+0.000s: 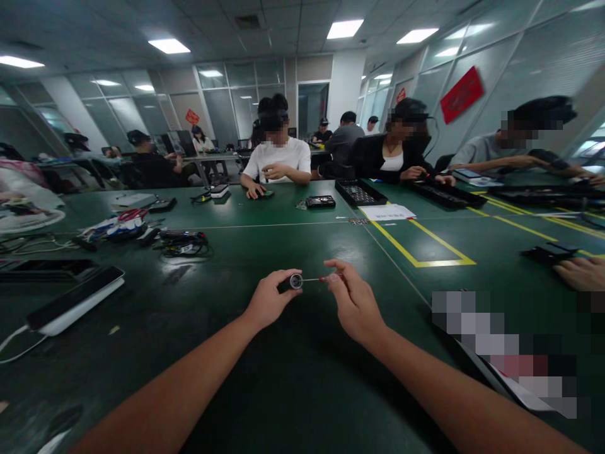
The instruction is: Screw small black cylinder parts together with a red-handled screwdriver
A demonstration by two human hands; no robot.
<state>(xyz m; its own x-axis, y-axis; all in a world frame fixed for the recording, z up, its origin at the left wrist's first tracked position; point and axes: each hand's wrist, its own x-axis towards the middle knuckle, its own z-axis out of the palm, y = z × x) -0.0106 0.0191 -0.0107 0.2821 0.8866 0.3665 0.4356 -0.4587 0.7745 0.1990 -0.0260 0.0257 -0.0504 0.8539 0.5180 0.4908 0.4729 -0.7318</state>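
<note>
My left hand [270, 296] is closed around a small dark cylindrical part [296, 281], whose round, light-rimmed end faces me. Between thumb and fingers of my right hand [354, 299] is a screwdriver [323, 279] with a red handle. Its thin metal shaft points left and its tip meets the side or rim of the cylinder; which of these I cannot tell. Both hands are held over the middle of the green table [265, 391]. The inner detail of the cylinder is too small to make out.
A white-and-black device [78, 302] with a cable lies at left, near bundled cables [184, 243]. Black trays [360, 192] and a small black box [320, 201] stand further back. Co-workers sit across the table; another person's hand [583, 272] is at right. Yellow tape [447, 263] marks the tabletop.
</note>
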